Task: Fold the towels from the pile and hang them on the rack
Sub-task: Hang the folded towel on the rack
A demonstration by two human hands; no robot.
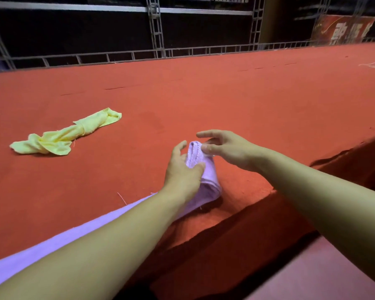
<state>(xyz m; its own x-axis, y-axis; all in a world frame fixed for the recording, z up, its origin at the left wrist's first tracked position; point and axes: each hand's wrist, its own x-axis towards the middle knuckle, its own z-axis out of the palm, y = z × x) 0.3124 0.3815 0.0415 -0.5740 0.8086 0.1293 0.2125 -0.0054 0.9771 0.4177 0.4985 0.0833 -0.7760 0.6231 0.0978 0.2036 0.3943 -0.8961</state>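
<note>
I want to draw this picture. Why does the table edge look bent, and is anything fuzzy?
Head view: the wide lens curves the red table; the back is dark; the yellow towel looks sharp; the hands on the purple towel are slightly soft.

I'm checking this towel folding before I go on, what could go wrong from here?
The purple towel lies close to the near edge of the red table, bunched between the left hand and right hand; it could slip over the edge. The right hand seems to pinch only its top fold, so the bundle may unroll. The yellow towel lies twisted and would need untangling first.
</note>
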